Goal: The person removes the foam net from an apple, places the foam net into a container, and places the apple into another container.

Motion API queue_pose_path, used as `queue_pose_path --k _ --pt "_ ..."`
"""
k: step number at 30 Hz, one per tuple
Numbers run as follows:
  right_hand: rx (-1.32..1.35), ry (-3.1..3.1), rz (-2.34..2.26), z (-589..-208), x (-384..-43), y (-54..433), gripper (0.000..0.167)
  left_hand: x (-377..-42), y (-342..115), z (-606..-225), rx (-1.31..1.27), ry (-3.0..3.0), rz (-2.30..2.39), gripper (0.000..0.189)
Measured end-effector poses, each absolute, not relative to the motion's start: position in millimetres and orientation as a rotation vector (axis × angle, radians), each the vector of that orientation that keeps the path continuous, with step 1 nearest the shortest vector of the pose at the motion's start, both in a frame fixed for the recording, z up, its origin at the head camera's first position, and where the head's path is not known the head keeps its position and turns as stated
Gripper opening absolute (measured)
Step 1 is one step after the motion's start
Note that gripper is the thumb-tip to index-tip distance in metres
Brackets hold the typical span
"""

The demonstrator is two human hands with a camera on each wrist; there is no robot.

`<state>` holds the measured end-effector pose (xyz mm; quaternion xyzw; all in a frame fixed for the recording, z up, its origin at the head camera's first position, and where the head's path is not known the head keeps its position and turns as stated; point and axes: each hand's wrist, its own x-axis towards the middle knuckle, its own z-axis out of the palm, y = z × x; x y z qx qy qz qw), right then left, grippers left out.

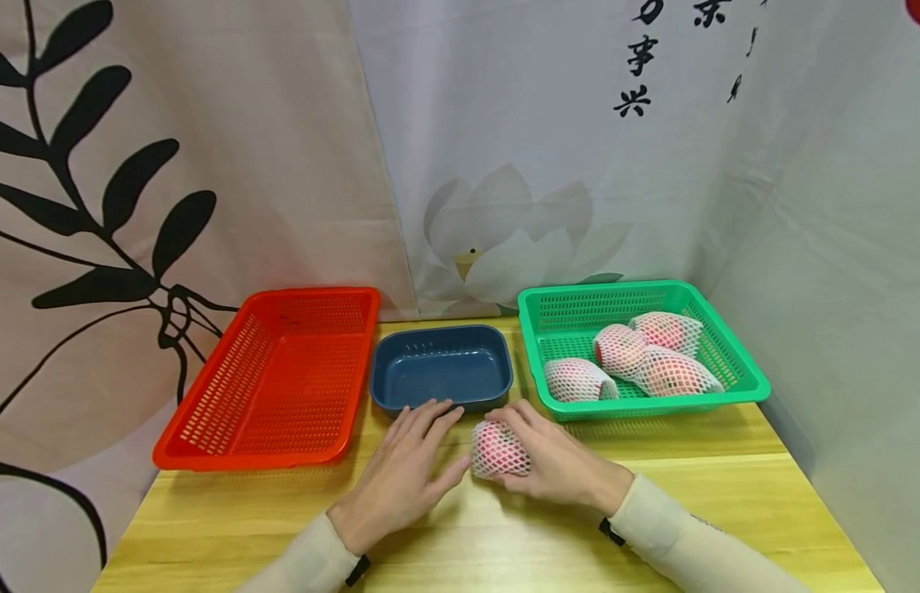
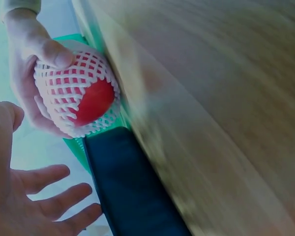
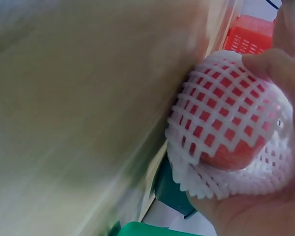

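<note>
My right hand (image 1: 556,461) grips a red apple (image 1: 498,450) in a white foam net, fingers over its top and thumb at its near side. The apple is low over the table in front of the dark blue tray. In the left wrist view, bare red skin shows at the open end of the foam net (image 2: 64,96). My left hand (image 1: 400,469) is to the left of the apple, fingers spread and nothing in its grasp. Its fingertips overlap the front edge of the dark blue tray (image 1: 441,375) in the head view.
A red plastic basket (image 1: 296,387) stands at the left. On the right, a green basket (image 1: 571,325) contains several net-wrapped apples (image 1: 670,371). A printed cloth (image 1: 282,165) hangs behind the wooden table (image 1: 445,543).
</note>
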<state>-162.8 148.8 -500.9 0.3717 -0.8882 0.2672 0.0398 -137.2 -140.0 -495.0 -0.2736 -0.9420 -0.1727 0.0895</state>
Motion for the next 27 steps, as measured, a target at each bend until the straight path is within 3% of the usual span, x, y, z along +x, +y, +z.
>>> queue_pose_path --k 16,27 --pt "1.122 -2.767 0.814 -502 -163 157 0.091 -137 -138 -503 -0.854 -2.699 -0.505 0.051" --pt "1.099 -2.775 0.857 -504 -164 159 0.095 -140 -136 -509 -0.859 -2.745 -0.5 0.05"
